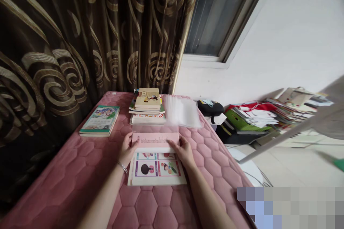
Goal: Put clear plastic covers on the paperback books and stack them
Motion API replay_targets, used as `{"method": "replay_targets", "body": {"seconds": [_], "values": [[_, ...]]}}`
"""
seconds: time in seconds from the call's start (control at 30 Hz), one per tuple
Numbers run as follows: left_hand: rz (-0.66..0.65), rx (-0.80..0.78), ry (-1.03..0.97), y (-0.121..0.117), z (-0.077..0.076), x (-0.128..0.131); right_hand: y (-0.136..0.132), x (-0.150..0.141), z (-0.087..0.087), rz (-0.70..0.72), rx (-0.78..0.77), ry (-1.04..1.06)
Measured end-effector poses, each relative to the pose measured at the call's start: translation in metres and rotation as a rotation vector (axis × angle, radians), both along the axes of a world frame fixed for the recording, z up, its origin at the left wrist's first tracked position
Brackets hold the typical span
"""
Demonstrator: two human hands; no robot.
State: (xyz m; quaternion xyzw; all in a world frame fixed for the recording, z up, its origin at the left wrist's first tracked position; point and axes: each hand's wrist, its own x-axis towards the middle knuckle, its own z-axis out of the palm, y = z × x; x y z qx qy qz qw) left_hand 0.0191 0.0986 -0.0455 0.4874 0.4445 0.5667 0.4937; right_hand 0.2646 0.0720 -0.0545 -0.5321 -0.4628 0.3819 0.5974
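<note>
Evidently light, the book (172, 180) lies spread on the pink quilted mattress (153, 205), between the person's forearms, a pink leaf (153, 140) at its far side and a strip of clear film (154, 128) showing beyond that. The left hand (127, 149) has its grip drawn in on the leaf's left edge, thumb on top; the right hand (185, 151) does likewise at the right edge, its thumb lying on the pink. Most of the fingers' undersides are hidden, so how hard either pinches I cannot tell.

Its paper should bend readily and crease if forced, while the film looks thin, soft and probably slippery, apt to wrinkle. Both side edges of the leaf seem the right hold: flat thumbs, modest pressure, an even pull, since tugging one corner could split the film. Farther off, the loose pile of clear sleeves (184, 111) beside the stack of books (147, 100) would likely slide about just as easily
</note>
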Motion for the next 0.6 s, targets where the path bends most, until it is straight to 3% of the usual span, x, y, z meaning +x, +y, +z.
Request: {"method": "replay_targets", "body": {"seconds": [0.6], "values": [[0.076, 0.02, -0.07, 0.005, -0.011, 0.007, -0.013, -0.001, 0.017, 0.064, -0.007, 0.031]]}}
